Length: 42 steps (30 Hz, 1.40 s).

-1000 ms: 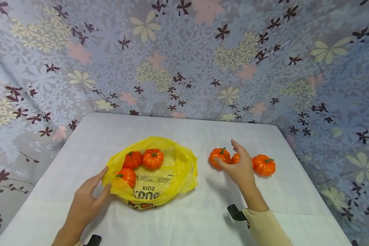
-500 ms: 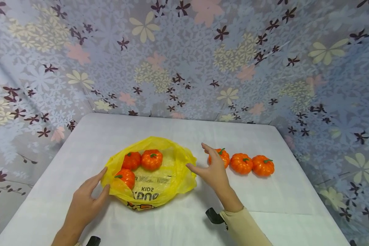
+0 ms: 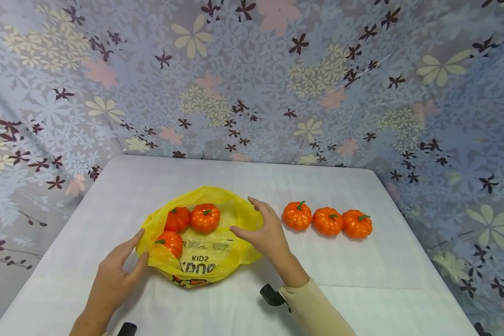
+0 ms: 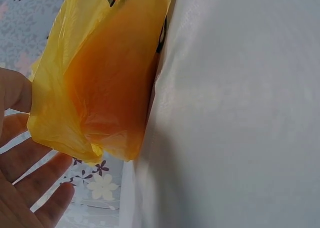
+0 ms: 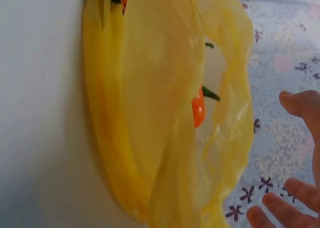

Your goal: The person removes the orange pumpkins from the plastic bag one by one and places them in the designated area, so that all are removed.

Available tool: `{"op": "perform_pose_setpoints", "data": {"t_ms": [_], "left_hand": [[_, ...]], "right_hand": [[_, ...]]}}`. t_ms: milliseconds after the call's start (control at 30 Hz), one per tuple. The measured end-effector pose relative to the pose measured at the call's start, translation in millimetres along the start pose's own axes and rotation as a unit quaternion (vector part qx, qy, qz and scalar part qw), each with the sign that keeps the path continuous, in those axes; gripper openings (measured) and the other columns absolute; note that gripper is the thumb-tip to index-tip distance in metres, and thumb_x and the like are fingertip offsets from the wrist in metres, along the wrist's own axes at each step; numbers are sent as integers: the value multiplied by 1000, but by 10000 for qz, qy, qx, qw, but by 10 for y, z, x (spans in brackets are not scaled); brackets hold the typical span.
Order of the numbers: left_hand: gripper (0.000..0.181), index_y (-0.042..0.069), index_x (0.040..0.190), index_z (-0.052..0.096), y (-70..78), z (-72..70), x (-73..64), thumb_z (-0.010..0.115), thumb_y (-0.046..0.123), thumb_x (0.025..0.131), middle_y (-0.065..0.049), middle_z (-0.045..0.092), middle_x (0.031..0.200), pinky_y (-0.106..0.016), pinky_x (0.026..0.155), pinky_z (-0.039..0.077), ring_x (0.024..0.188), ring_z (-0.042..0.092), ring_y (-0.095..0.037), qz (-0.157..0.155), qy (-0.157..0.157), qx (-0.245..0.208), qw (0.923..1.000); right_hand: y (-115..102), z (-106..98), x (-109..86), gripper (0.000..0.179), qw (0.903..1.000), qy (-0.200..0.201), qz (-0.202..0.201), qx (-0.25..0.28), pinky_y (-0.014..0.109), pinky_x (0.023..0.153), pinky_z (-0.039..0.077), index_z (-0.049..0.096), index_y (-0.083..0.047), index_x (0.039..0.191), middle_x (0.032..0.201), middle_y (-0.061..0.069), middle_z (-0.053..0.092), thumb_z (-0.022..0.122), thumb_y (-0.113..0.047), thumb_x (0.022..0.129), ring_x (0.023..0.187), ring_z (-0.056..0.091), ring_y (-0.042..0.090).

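Note:
A yellow plastic bag lies with its mouth open on the table, three small orange pumpkins with green stems in its left part, one of them the front pumpkin. My left hand touches the bag's left rim, thumb and index finger apart. In the left wrist view, the fingers spread beside the bag, and an orange shape shows through the plastic. Over the bag's right rim hovers my right hand, thumb and fingers spread, with nothing between them. The right wrist view shows this hand apart from the bag.
To the right of the bag stand three more pumpkins in a row: a left one, a middle one and a right one. A white cloth covers the table. Floral fabric hangs behind it and at both sides.
My right hand has moved left from in front of the pumpkin row to the bag's right rim, uncovering the row. The left hand and the bag have stayed in place.

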<state>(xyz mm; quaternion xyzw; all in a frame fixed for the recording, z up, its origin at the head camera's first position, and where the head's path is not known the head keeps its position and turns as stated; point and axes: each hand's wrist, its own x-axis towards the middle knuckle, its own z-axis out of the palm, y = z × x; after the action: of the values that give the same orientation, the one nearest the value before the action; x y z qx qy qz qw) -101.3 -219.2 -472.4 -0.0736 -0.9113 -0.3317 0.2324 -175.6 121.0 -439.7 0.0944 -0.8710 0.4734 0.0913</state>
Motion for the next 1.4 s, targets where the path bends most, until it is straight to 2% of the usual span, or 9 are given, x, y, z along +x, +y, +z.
{"op": "perform_pose_setpoints", "data": {"t_ms": [300, 667, 833, 1033, 1400], "left_hand": [[55, 10, 143, 58, -13, -5, -9, 73, 13, 90, -20, 66, 127, -60, 92, 50, 115, 61, -40, -113, -115, 32, 9999], [56, 12, 143, 58, -25, -16, -1, 74, 12, 90, -19, 66, 127, -59, 91, 49, 114, 62, -39, -7, -54, 0, 10000], [55, 10, 144, 58, -11, -21, 13, 72, 14, 91, -21, 66, 127, -61, 92, 49, 114, 61, -40, -57, -153, 67, 9998], [54, 7, 143, 57, -8, -4, 12, 72, 14, 92, -21, 65, 128, -62, 93, 50, 115, 61, -41, -102, -250, 117, 9996], [55, 8, 143, 57, -13, 1, 2, 72, 14, 91, -20, 65, 128, -61, 93, 50, 114, 62, -41, -93, -200, 146, 9997]], "right_hand": [[-40, 152, -1, 82, 9995, -228, -69, 225, 54, 103, 46, 54, -10, 145, 142, 7, 55, 88, -41, 76, 125, 52, 29], [-24, 374, 61, 83, 9982, -494, 113, 319, 50, 102, 48, 53, -9, 144, 142, 8, 54, 89, -39, 76, 126, 53, 32], [-9, 473, 104, 86, 9980, -532, 209, 268, 47, 101, 50, 52, -7, 145, 144, 8, 53, 89, -41, 75, 125, 54, 30], [-6, 567, 141, 89, 9961, -708, 464, 236, 46, 100, 51, 50, -11, 148, 145, 10, 51, 88, -46, 75, 125, 54, 30], [23, 752, 208, 97, 9947, -775, 665, -115, 46, 110, 42, 47, -9, 149, 146, 10, 50, 89, -49, 71, 133, 46, 29]]}}
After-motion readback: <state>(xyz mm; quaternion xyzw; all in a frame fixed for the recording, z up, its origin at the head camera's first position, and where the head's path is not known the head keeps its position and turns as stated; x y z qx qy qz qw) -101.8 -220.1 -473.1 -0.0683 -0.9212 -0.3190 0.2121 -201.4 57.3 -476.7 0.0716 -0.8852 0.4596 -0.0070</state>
